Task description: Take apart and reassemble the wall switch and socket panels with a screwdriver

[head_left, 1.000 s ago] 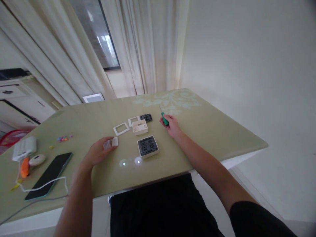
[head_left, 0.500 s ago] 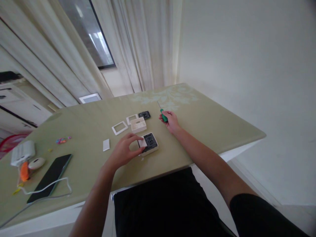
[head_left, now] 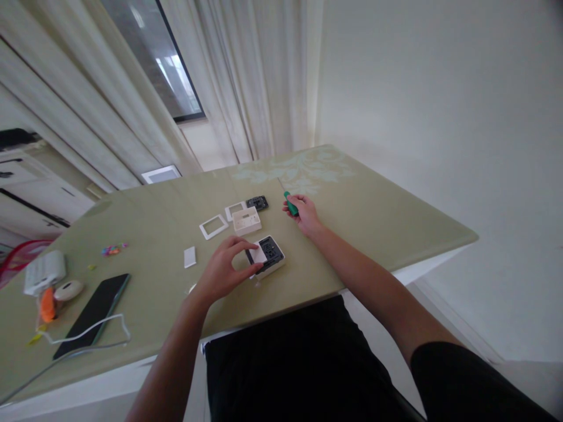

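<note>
My left hand (head_left: 224,268) pinches a small white switch rocker (head_left: 258,253) between thumb and fingers. The rocker rests over the left part of a black switch module (head_left: 271,248) seated in a white box (head_left: 273,266). Whether it is clipped in or merely lying there, I cannot tell. My right hand (head_left: 305,214), farther back and to the right, is closed around a screwdriver (head_left: 290,203) with a green handle; its thin shaft points away from me. Left of my left hand lies another white rocker (head_left: 189,257), flat on the table.
Behind the box stand an upturned white box (head_left: 247,221), two white frames, one nearer (head_left: 214,227) and one farther (head_left: 235,209), and a black module (head_left: 257,203). A phone (head_left: 93,316), a cable (head_left: 83,350), an orange item (head_left: 47,305) and a white adapter (head_left: 45,272) occupy the table's left side.
The box under my left hand has shifted and turned slightly, showing more of the white rocker. My right hand with the screwdriver has barely moved.
</note>
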A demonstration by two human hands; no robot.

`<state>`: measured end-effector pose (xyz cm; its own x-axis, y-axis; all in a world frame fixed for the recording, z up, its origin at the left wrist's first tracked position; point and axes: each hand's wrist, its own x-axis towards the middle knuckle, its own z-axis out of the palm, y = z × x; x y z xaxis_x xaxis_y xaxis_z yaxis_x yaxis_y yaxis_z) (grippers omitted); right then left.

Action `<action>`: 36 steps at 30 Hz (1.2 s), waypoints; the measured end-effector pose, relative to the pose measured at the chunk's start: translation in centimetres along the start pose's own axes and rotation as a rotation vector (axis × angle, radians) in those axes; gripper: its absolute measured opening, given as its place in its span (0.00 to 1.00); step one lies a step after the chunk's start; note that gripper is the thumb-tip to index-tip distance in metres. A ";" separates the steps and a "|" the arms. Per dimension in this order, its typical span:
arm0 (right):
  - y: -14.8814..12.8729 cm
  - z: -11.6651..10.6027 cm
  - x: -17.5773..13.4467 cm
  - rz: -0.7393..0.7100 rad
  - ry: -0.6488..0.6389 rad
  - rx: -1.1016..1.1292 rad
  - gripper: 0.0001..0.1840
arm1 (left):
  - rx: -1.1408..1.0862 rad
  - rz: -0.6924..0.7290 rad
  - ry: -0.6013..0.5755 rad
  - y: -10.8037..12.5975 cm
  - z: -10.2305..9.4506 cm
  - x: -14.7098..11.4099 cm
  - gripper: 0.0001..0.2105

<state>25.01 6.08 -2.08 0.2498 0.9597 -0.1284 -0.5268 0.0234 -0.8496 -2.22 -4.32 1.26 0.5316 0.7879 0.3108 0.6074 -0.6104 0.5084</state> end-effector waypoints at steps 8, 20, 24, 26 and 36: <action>-0.1 0.0 0.0 0.002 0.003 -0.021 0.14 | 0.016 -0.023 -0.033 0.3 0.0 -0.1 0.17; -0.1 0.1 -0.3 0.009 0.007 -0.037 0.16 | 0.336 0.138 0.019 1.8 2.1 -2.2 0.16; -0.2 0.2 -0.4 0.020 0.020 -0.048 0.13 | 0.318 0.114 -0.001 1.8 1.8 -2.1 0.17; -0.3 0.2 -0.5 0.021 0.026 -0.055 0.10 | 0.278 0.078 -0.018 1.7 1.5 -1.7 0.18; 0.0 0.2 -0.6 0.036 0.037 -0.099 0.09 | 0.254 0.054 -0.234 1.7 -0.4 1.4 0.13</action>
<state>24.71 5.60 -1.87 0.2631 0.9484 -0.1769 -0.4537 -0.0402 -0.8902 -0.73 -4.22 2.90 0.6699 0.7321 0.1237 0.6870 -0.6743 0.2708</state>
